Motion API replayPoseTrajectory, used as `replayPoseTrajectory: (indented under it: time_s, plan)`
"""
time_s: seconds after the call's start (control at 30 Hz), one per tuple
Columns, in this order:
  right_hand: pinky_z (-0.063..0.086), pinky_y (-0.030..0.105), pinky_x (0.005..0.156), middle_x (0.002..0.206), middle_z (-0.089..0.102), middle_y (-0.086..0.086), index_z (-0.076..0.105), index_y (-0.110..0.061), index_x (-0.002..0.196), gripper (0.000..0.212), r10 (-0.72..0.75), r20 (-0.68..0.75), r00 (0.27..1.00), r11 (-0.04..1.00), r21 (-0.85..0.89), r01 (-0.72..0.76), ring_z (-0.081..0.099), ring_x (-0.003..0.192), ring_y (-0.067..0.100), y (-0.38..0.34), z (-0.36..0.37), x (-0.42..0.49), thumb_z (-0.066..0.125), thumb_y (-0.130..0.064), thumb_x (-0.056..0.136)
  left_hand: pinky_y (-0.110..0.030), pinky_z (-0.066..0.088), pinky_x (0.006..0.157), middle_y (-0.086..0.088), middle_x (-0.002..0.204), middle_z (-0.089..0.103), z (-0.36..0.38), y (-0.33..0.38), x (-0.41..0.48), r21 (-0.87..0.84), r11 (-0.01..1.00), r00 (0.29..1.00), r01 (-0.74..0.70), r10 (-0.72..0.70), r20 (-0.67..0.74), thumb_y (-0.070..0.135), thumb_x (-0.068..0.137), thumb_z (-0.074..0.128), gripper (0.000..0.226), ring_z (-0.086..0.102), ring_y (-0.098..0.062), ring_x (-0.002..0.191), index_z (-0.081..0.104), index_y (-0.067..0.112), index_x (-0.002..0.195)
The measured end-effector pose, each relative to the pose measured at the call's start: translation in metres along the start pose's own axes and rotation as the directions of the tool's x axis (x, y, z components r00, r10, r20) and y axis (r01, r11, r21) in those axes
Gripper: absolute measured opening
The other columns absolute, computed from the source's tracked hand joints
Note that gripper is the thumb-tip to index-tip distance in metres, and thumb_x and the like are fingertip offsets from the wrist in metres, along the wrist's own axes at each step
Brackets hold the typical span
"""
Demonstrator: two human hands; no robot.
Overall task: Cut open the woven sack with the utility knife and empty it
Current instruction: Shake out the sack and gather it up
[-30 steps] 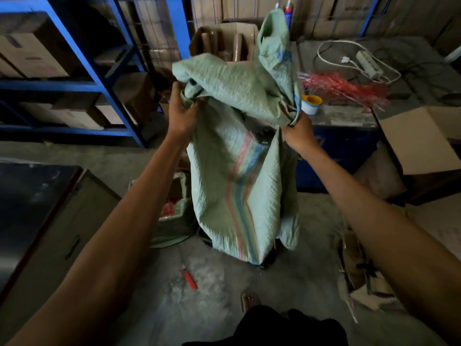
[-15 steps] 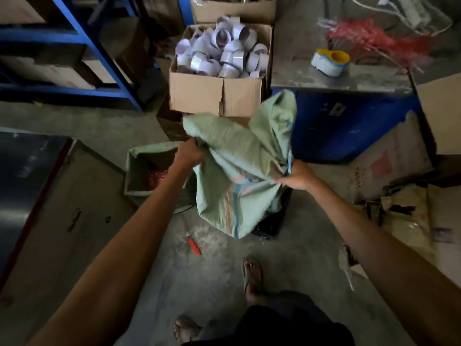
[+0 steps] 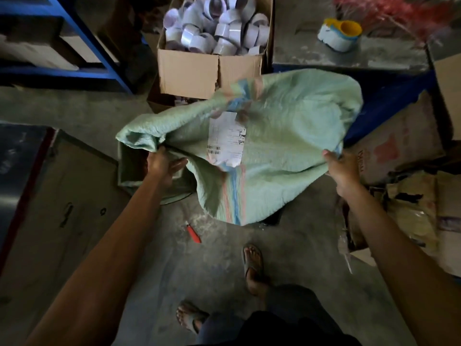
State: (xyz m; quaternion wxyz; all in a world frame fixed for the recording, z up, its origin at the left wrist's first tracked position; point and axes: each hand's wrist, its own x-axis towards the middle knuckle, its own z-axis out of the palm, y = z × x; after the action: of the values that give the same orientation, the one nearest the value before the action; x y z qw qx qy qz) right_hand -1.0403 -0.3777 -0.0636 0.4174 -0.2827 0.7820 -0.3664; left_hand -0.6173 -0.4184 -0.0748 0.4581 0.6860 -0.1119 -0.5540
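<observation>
left grip (image 3: 162,167): clamped on left edge of woven sack (image 3: 287,136), thumb out.
right grip (image 3: 341,168): clamped on right corner.
Sack pos: spread betw both grips, off floor.
Under left grip: green-lined bin (image 3: 129,168), partly hidden by sack.
Floor: red utility knife (image 3: 194,234) near sack's hanging end, untouched.
Behind: carton (image 3: 189,73) of tape rolls (image 3: 219,28); worktop (image 3: 311,53) w/ tape dispenser (image 3: 340,36) to right.
Sack look: pale green weave, pink-blue stripe, white barcode label (image 3: 225,138) mid-face, limp.

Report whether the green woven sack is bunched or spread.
Spread out: the green woven sack stretches between left hand and right hand, each holding an edge, white paper label showing.
</observation>
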Motion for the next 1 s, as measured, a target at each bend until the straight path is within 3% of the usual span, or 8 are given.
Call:
replayPoseTrajectory:
  time_s: [0.23,0.37,0.47,0.63,0.73,0.8,0.9,1.0]
  plan:
    - [0.056,0.026,0.076,0.104,0.070,-0.008,0.067,-0.025,0.102,0.017,0.047,-0.006,0.999,0.932,0.360,-0.041,0.067,0.096,0.009,-0.023,-0.015,-0.003,0.073,-0.020,0.087,-0.056,0.059,0.089,-0.025,0.112,0.065,0.018,0.018,-0.017,-0.046,0.999,1.000,-0.009,0.008,-0.007,0.017,0.109,0.039,0.043,0.070,-0.044,0.094,0.043,-0.003,0.146]
    - [0.058,0.028,0.074,0.098,0.070,-0.012,0.063,-0.036,0.084,0.022,0.028,-0.054,0.998,0.943,0.334,-0.009,0.068,0.093,0.008,-0.038,-0.024,-0.010,0.082,-0.029,0.076,-0.051,0.064,0.080,-0.017,0.108,0.069,0.022,0.043,-0.030,-0.026,0.993,0.993,-0.118,0.118,-0.031,0.033,0.107,0.045,0.026,0.073,-0.032,0.089,0.058,0.012,0.116]
    - [0.058,0.039,0.085,0.104,0.070,0.001,0.068,-0.027,0.087,0.019,-0.057,-0.157,0.986,0.961,0.259,0.097,0.064,0.094,0.016,-0.041,-0.031,-0.015,0.081,-0.030,0.075,-0.047,0.061,0.090,-0.012,0.124,0.067,0.020,0.052,-0.034,0.088,0.970,0.969,-0.228,0.235,-0.082,0.032,0.106,0.047,0.037,0.069,-0.025,0.104,0.054,0.014,0.137]
    - [0.060,0.040,0.086,0.080,0.062,-0.023,0.060,-0.040,0.072,0.021,-0.100,-0.148,0.984,0.949,0.282,0.139,0.064,0.076,-0.001,-0.057,-0.026,-0.040,0.080,-0.035,0.076,-0.032,0.056,0.059,0.000,0.087,0.064,0.035,0.063,-0.056,0.019,0.978,0.978,-0.206,0.207,-0.022,0.040,0.106,0.041,0.031,0.066,-0.016,0.067,0.052,0.020,0.128]
    - [0.060,0.029,0.069,0.081,0.073,-0.019,0.071,-0.035,0.081,0.008,-0.222,-0.138,0.965,0.949,0.197,0.246,0.071,0.078,0.004,-0.064,-0.013,-0.050,0.077,-0.038,0.078,-0.036,0.057,0.070,-0.003,0.098,0.065,0.046,0.064,-0.066,-0.064,0.973,0.974,-0.220,0.223,0.047,0.040,0.108,0.040,0.037,0.067,-0.022,0.086,0.052,0.015,0.133]
    - [0.058,0.028,0.074,0.099,0.073,-0.001,0.069,-0.019,0.102,0.023,-0.214,-0.049,0.976,0.966,0.141,0.219,0.070,0.090,0.016,-0.058,-0.003,-0.058,0.075,-0.031,0.083,-0.039,0.056,0.080,-0.008,0.109,0.063,0.052,0.062,-0.069,-0.028,0.982,0.977,-0.189,0.191,0.090,0.043,0.108,0.039,0.042,0.063,-0.028,0.105,0.051,0.012,0.134]
    - [0.051,0.009,0.074,0.091,0.070,-0.008,0.070,-0.018,0.095,0.022,-0.365,-0.100,0.926,0.920,0.117,0.375,0.068,0.085,0.002,-0.062,0.010,-0.074,0.072,-0.036,0.083,-0.049,0.047,0.110,-0.017,0.140,0.062,0.055,0.057,-0.078,-0.015,0.968,0.957,-0.252,0.252,0.144,0.042,0.106,0.041,0.052,0.058,-0.035,0.130,0.049,0.010,0.146]
    - [0.052,0.019,0.079,0.103,0.066,-0.011,0.064,-0.015,0.117,0.034,-0.308,-0.083,0.948,0.923,0.215,0.319,0.065,0.098,0.010,-0.071,0.022,-0.082,0.069,-0.033,0.089,-0.053,0.051,0.103,-0.027,0.135,0.064,0.068,0.057,-0.090,0.061,0.974,0.964,-0.217,0.204,0.170,0.047,0.107,0.038,0.058,0.060,-0.044,0.122,0.049,0.003,0.145]
